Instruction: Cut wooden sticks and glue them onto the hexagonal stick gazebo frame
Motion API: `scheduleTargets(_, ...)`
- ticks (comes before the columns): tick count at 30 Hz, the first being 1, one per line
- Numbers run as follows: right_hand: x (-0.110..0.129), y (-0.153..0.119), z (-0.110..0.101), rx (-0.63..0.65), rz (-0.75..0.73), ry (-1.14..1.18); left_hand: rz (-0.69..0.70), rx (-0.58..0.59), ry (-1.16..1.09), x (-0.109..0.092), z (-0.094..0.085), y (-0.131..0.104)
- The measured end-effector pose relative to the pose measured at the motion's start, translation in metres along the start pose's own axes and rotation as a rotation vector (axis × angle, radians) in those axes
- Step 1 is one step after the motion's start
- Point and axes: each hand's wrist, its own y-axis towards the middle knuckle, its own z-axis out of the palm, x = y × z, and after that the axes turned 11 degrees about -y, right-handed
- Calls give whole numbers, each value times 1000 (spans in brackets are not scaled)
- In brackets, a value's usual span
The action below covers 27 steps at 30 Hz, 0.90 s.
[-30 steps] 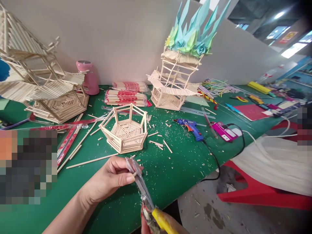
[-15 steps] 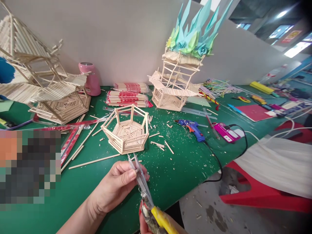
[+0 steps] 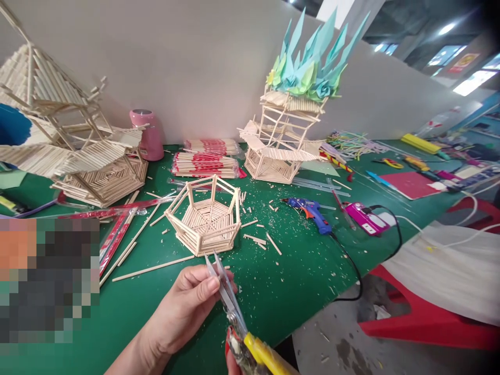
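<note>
My right hand (image 3: 232,361), at the bottom edge and mostly hidden, grips a pair of scissors (image 3: 234,307). One handle is yellow and the other looks wrapped. The blades stand slightly apart and point away from me. My left hand (image 3: 195,297) is closed in a pinch at the blades, thumb beside them. Between its fingers is what looks like a thin wooden stick, mostly hidden by the blades. Just beyond the blade tips sits a hexagonal frame of wooden sticks (image 3: 211,221), with a woven-looking floor and open sides.
Stick pavilions stand at left (image 3: 97,177) and back right (image 3: 273,166), the latter topped with blue-green folded paper. Stick packs (image 3: 207,165), a pink canister (image 3: 150,138), a blue glue gun (image 3: 310,211) with cord, and a magenta power strip (image 3: 367,219) lie around. Offcuts litter the green table (image 3: 289,281).
The view has tilted slightly, so the surroundings sit a little lower. Both hands and the scissors keep nearly the same pose, with the blades still at my left fingers.
</note>
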Motion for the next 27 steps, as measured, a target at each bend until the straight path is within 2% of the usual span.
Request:
scheduleTargets(5, -8, 4, -8, -8, 115, 96, 15, 53, 34, -5, 2, 0)
scheduleTargets(10, -18, 11, -9, -26, 107, 184, -6, 66, 49, -5, 1, 0)
scheduleTargets(15, -21, 14, -9, 26, 116, 254, -5, 62, 56, -5, 0, -1)
scheduleTargets(21, -32, 14, -14, 37, 78, 168, -13, 88, 65, -4, -4, -2)
scheduleTargets(27, -38, 12, -18, 68, 63, -50, -13, 70, 38, -4, -5, -2)
